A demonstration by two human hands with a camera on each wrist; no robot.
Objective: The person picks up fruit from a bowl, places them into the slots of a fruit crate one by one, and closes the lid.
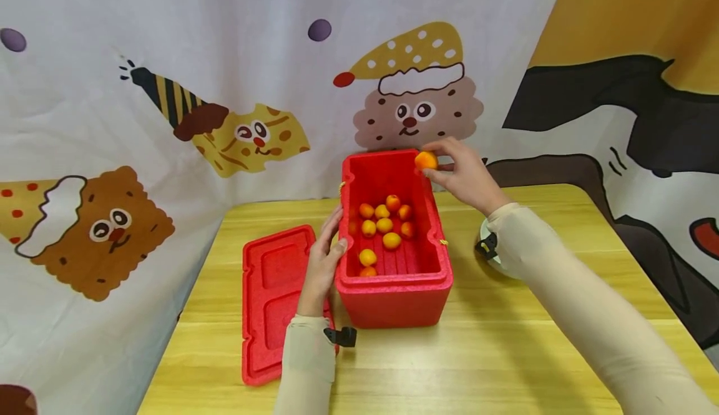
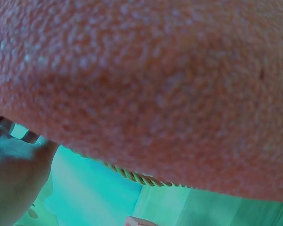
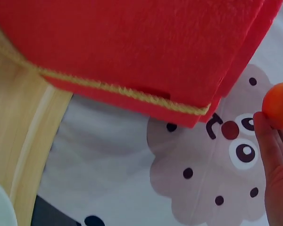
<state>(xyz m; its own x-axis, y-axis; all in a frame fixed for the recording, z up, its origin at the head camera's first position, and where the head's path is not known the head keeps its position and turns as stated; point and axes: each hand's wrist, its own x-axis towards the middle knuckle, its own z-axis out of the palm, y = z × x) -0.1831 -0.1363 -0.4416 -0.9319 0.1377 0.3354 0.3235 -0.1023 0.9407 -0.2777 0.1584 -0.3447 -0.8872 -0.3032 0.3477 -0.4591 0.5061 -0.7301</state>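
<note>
A deep red foam box (image 1: pixel 393 306) with yellow rope at its sides stands on the table, several small orange and yellow fruits (image 1: pixel 392 241) lying inside. Over its far right corner, my right hand (image 1: pixel 463 168) pinches a round orange fruit (image 1: pixel 426 160) between thumb and fingers. The right wrist view shows the same orange fruit (image 3: pixel 277 106) at the fingertips, apart from the red wall. My left hand (image 1: pixel 322 265) lies against the box's left side, fingers extended along the outer wall and thumb by the rim. Foam wall (image 2: pixel 155 94) fills most of the left wrist view.
The red lid (image 1: pixel 281 268) lies on the wooden table (image 1: pixel 208 315), left of the box, partly under my left arm. A pale bowl (image 1: pixel 484 234) sits right of the box, mostly hidden by my right sleeve. A cartoon-printed cloth (image 1: pixel 269 40) hangs behind the table.
</note>
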